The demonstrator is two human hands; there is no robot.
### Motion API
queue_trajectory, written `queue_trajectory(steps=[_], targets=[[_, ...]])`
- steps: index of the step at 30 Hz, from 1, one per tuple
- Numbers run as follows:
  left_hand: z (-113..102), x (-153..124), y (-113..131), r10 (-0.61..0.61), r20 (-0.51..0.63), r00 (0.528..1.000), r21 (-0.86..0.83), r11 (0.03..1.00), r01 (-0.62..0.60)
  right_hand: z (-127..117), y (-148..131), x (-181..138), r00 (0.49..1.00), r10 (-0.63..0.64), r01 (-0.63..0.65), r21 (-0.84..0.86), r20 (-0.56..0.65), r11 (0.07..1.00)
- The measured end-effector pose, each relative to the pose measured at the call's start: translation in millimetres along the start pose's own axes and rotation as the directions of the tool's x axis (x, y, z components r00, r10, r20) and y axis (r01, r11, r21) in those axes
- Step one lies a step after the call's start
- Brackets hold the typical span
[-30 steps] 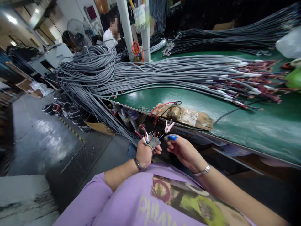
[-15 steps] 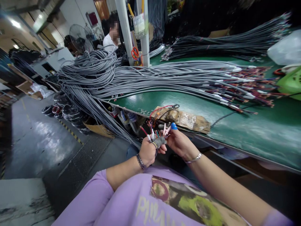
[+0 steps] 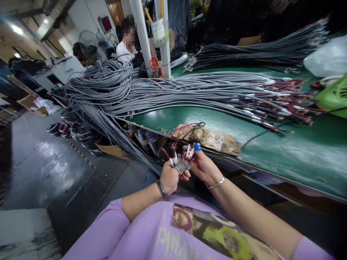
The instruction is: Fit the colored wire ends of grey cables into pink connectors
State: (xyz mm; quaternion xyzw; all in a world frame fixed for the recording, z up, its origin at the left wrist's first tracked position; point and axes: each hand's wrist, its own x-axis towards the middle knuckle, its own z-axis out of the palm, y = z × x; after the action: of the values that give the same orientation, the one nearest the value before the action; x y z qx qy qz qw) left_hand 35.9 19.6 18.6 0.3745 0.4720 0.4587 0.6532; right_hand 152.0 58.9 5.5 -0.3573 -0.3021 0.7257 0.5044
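My left hand (image 3: 169, 177) is closed around several grey cables whose stripped ends, coloured wires (image 3: 174, 153) with white sleeves, stick up above the fist. A grey cover (image 3: 182, 167) sits on one of its digits. Close against it on the right, my right hand (image 3: 205, 167) pinches a small pale pink clip (image 3: 190, 151) at the wire ends. The right thumb wears a blue finger cover (image 3: 197, 147). Fine wires beside the clip are too small to tell apart.
Long grey cables (image 3: 173, 88) lie across the green table (image 3: 271, 144) and hang over its left edge. A taped wooden block (image 3: 217, 140) with red and black leads sits at the near edge. Farther back are black cables (image 3: 244, 52), a green basket (image 3: 334, 95) and a seated person (image 3: 125, 48).
The pink clip's parts, spread in a V before, now appear closer together, and the clip sits slightly lower. Both hands stay together; the whole view has shifted a little.
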Motion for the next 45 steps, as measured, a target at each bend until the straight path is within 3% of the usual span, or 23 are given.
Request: queue_trajectory(steps=[3, 13, 26, 32, 39, 45], targets=[[-1, -3, 2, 0.015, -0.004, 1.0, -0.008, 1.0, -0.015, -4, 3, -3, 0.998, 0.048, -0.041, 0.145, -0.044, 0.989], [-8, -14, -1, 0.076, -0.034, 0.997, 0.012, 0.997, -0.075, -11, -6, -19, 0.99, 0.14, -0.143, 0.17, 0.032, 0.975], [-8, -8, -5, 0.174, -0.075, 0.982, 0.046, 0.984, -0.171, -11, -1, -15, 0.993, 0.095, -0.081, 0.18, -0.067, 0.98], [-6, -5, -6, 0.179, -0.076, 0.981, 0.076, 0.982, -0.173, -8, -6, -8, 0.978, 0.168, -0.123, 0.307, -0.123, 0.944], [-2, -1, -5, 0.16, -0.072, 0.984, 0.092, 0.984, -0.153, -5, -4, -3, 0.976, 0.106, -0.038, 0.331, -0.189, 0.943], [-2, -2, -4, 0.147, -0.071, 0.987, 0.098, 0.985, -0.14, -6, -1, -6, 0.985, 0.108, -0.061, 0.312, -0.136, 0.948]])
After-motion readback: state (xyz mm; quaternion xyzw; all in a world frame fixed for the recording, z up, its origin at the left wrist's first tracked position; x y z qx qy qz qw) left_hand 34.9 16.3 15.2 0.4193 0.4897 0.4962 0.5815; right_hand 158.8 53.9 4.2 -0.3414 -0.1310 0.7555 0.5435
